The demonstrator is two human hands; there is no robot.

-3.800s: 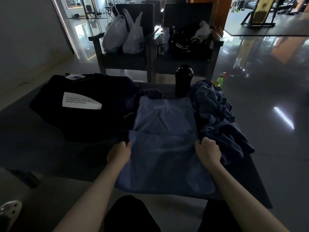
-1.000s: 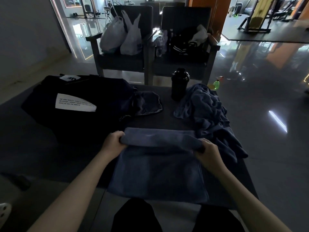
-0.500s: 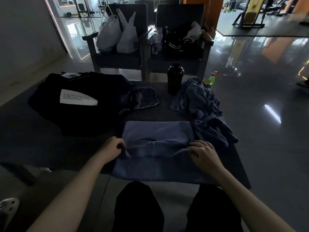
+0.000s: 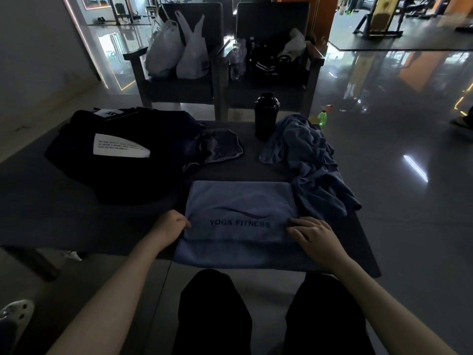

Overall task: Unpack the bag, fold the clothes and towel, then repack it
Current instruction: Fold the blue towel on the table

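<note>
A blue towel (image 4: 238,201) printed "YOGA FITNESS" lies folded on the dark low table (image 4: 51,221) in front of me, its near layer hanging over the table's front edge. My left hand (image 4: 170,228) pinches the folded layer's left edge. My right hand (image 4: 313,235) lies flat on the right end, fingers spread. A crumpled blue garment (image 4: 309,160) is heaped to the right of the towel. The black bag (image 4: 122,149) with a white label sits at the left, a small dark grey cloth (image 4: 220,147) beside it.
A black shaker bottle (image 4: 266,115) stands at the table's far edge. Behind it two dark chairs hold white plastic bags (image 4: 179,52) and dark clothing (image 4: 276,60). A green bottle (image 4: 323,119) stands on the glossy floor to the right. My knees are under the table's front edge.
Both hands pulled the towel's far half toward me and laid it down, so the printed side faces up. My right hand went from gripping to lying flat.
</note>
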